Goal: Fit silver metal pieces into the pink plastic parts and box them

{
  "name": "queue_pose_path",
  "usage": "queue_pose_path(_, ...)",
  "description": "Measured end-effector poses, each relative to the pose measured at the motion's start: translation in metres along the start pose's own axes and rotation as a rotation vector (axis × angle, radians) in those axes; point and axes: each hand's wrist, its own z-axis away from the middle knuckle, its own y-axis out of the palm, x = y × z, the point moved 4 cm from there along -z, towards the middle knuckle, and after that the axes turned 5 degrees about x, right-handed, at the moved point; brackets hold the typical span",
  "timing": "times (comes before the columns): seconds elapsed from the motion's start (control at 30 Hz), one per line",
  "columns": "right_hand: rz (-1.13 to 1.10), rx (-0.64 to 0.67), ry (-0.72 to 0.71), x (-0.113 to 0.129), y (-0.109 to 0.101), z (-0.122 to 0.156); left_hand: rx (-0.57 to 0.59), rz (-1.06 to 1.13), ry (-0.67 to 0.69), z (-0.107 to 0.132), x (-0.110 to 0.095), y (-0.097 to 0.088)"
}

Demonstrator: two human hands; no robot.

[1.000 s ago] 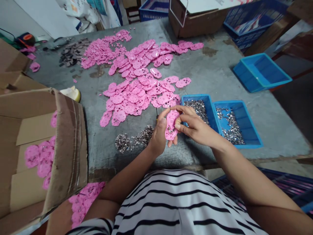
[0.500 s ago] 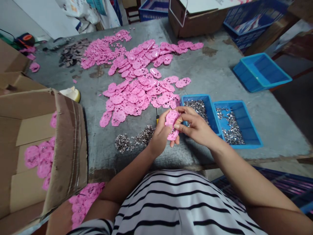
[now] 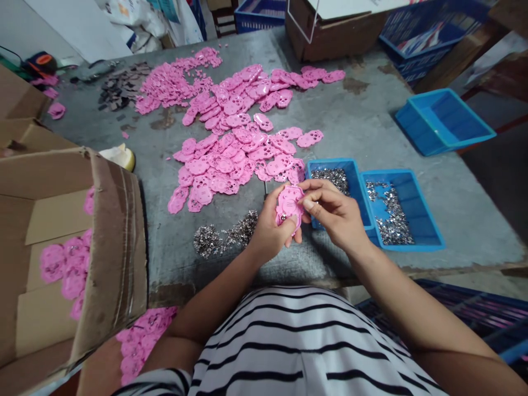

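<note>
My left hand (image 3: pixel 269 231) grips a pink plastic shell (image 3: pixel 289 204) above the near edge of the grey table (image 3: pixel 363 126). My right hand (image 3: pixel 335 212) pinches the shell's right edge with thumb and forefinger; whether a small metal part is between them I cannot tell. A heap of small metal parts (image 3: pixel 225 234) lies just left of my left hand. Two blue trays (image 3: pixel 358 190) with more metal parts (image 3: pixel 391 214) stand right behind my right hand. A spread of pink shells (image 3: pixel 239 157) covers the table beyond my hands.
An open cardboard box (image 3: pixel 103 231) holding pink shells stands at the left. An empty blue tray (image 3: pixel 443 121) hangs over the right edge. A brown box (image 3: pixel 330 33) and blue crates (image 3: pixel 424 33) stand at the back. Dark small pieces (image 3: pixel 121 91) lie far left.
The pink shell has been turned and raised slightly in my left hand. My right hand's fingers have shifted from the shell's middle to its upper right edge.
</note>
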Motion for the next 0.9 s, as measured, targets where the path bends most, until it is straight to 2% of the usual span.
queue_pose_path(0.13,-0.054,-0.150,-0.059,0.001,-0.002,0.005,0.000,-0.032,0.039,0.002,-0.002,-0.001)
queue_pose_path(0.3,-0.033,-0.270,-0.144,0.004,0.000,0.015,-0.033,-0.038,0.080,0.003,-0.002,-0.007)
queue_pose_path(0.43,0.017,-0.214,-0.166,0.001,0.007,0.025,-0.073,-0.046,0.097,0.003,-0.003,-0.012)
queue_pose_path(0.6,0.125,-0.050,-0.085,-0.019,0.010,0.042,-0.142,-0.078,0.079,0.017,0.004,-0.020)
queue_pose_path(0.73,0.221,0.047,-0.030,-0.052,0.010,0.045,-0.197,-0.051,0.030,0.046,0.011,-0.049)
queue_pose_path(0.9,0.318,0.214,0.066,-0.094,0.008,0.054,-0.311,0.014,-0.139,0.124,0.019,-0.086)
